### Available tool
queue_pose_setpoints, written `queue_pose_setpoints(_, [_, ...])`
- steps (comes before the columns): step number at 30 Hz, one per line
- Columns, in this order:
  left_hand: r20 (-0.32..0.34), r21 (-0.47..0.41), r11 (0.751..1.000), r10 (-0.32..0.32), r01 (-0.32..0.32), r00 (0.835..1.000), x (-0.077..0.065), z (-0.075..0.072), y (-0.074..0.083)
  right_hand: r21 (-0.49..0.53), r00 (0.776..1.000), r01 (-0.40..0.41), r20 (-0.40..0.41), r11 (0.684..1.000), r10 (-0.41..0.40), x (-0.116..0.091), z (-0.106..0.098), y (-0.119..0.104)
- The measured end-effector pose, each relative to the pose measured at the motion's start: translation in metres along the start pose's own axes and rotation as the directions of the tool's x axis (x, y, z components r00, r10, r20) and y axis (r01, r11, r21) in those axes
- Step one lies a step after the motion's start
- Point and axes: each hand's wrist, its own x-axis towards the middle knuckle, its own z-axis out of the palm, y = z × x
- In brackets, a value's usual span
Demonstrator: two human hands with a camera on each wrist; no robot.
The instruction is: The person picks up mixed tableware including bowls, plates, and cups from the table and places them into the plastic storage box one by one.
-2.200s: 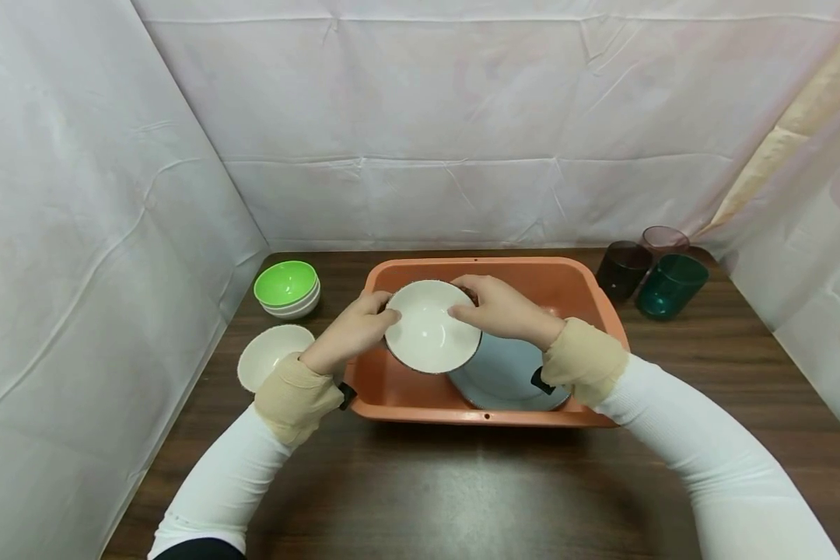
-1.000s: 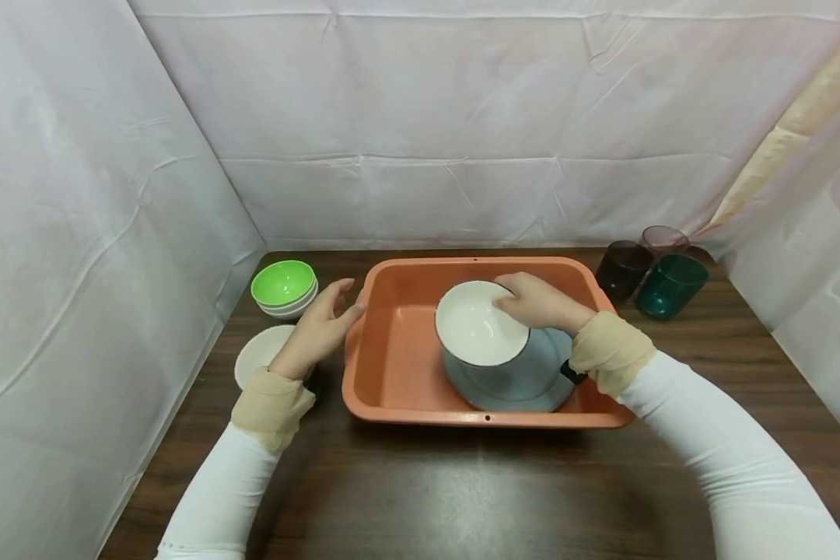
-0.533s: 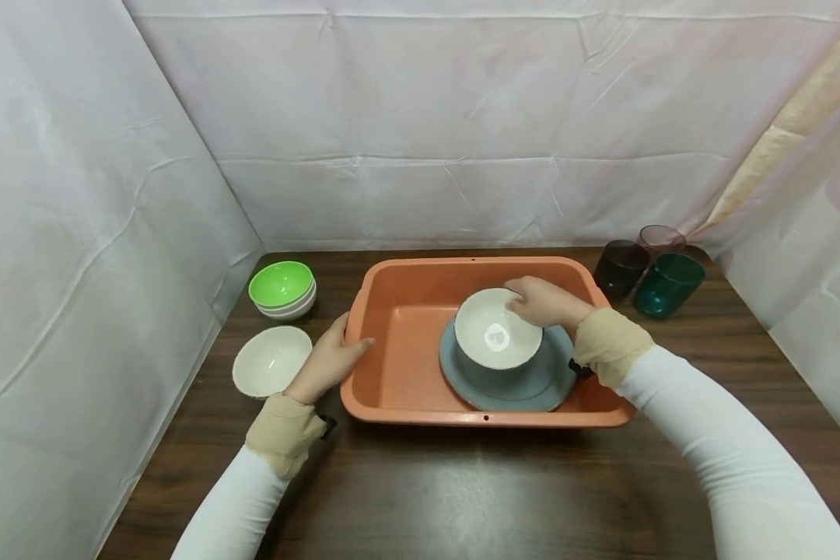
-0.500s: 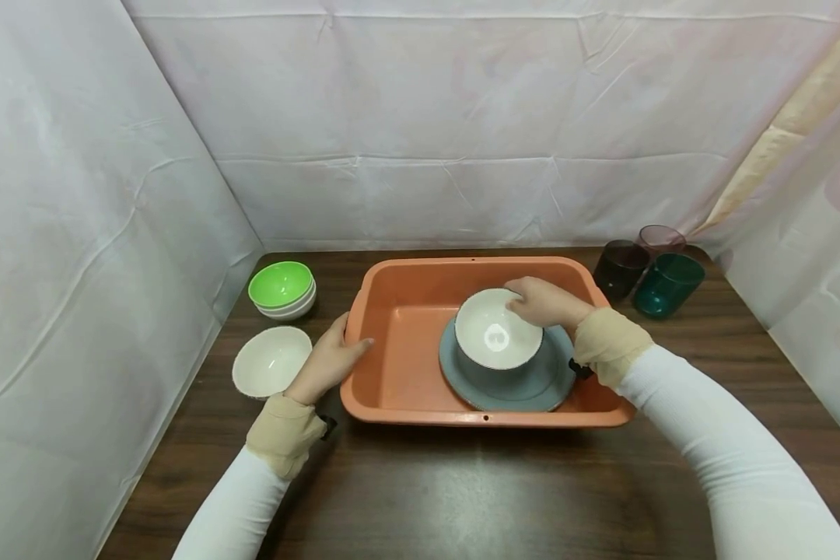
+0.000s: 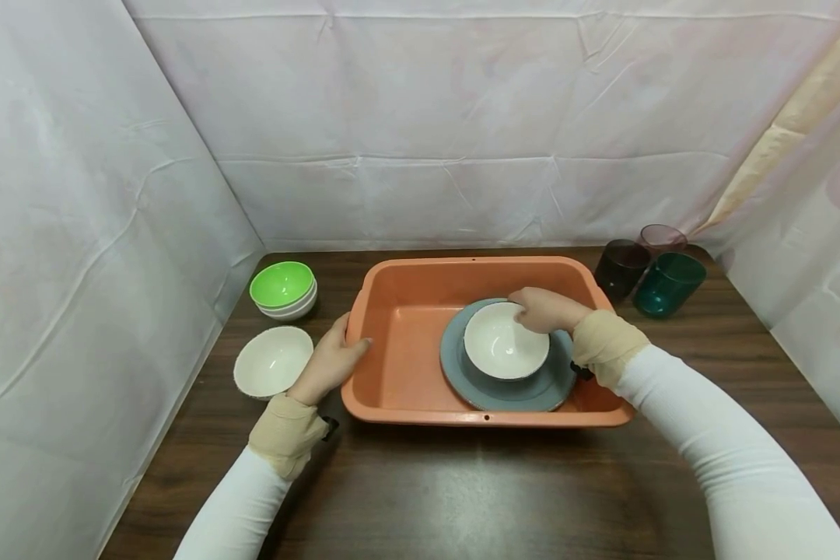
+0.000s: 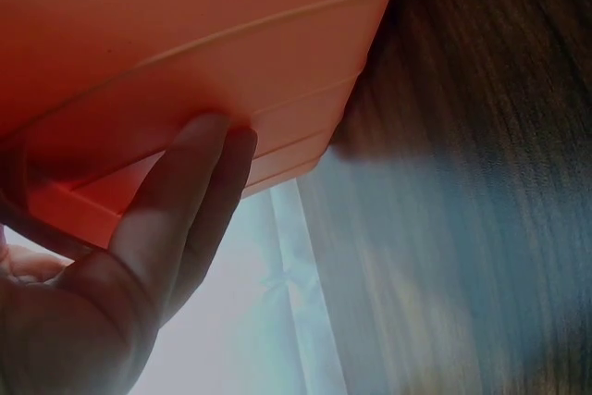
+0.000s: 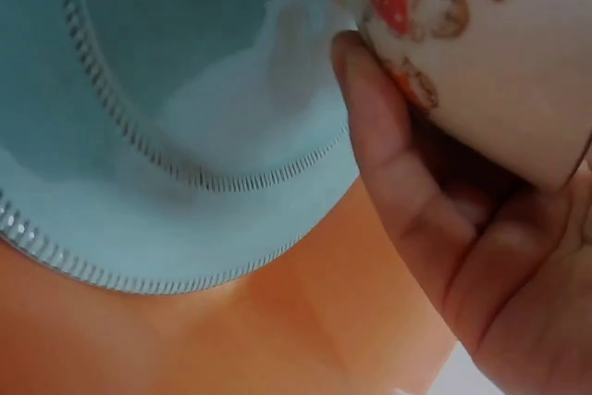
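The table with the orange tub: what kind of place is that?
Maybe a curtained-off work corner: pale sheets hang on three sides of the dark table, which holds a tub.

The head view faces forward and down over tub and bowl; close up, left wrist shares the tub, right wrist the bowl, from right.

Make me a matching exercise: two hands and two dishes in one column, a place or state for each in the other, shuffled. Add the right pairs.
Column one
1. Left hand
2. Right hand
3. Grey-blue plate
4. Green bowl

Column two
A. Holds a white bowl
B. Tops a stack at the table's left
C. Grips the rim of the orange tub
D. Lies inside the tub

Pairs: 1-C, 2-A, 3-D, 4-B
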Motion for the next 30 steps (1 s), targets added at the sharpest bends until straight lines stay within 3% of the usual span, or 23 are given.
queue_pose_setpoints(7, [-0.011, 0.01, 1.0, -0.003, 0.003, 1.0, 0.0006, 0.0003, -0.0004, -0.052, 0.997, -0.015, 0.077, 0.999, 0.019, 0.0014, -0.0035, 0.0056])
queue_pose_setpoints(12, [-0.003, 0.005, 1.0, -0.003, 0.003, 1.0, 0.0015, -0.0006, -0.0015, -0.095, 0.993, 0.024, 0.118, 0.995, -0.012, 0.003, -0.0048, 0.0067])
queue_pose_setpoints(23, [0.013, -0.017, 1.0, -0.001, 0.002, 1.0, 0.001, -0.0006, -0.0046, -0.073, 0.989, -0.026, 0.14, 0.997, 0.036, 0.0055, -0.0021, 0.0058])
queue_pose_setpoints(30, [0.008, -0.018, 1.0, -0.014, 0.015, 1.0, -0.0002, 0.0002, -0.0034, -0.072, 0.992, -0.058, 0.111, 0.996, 0.066, 0.0041, -0.0009, 0.0053])
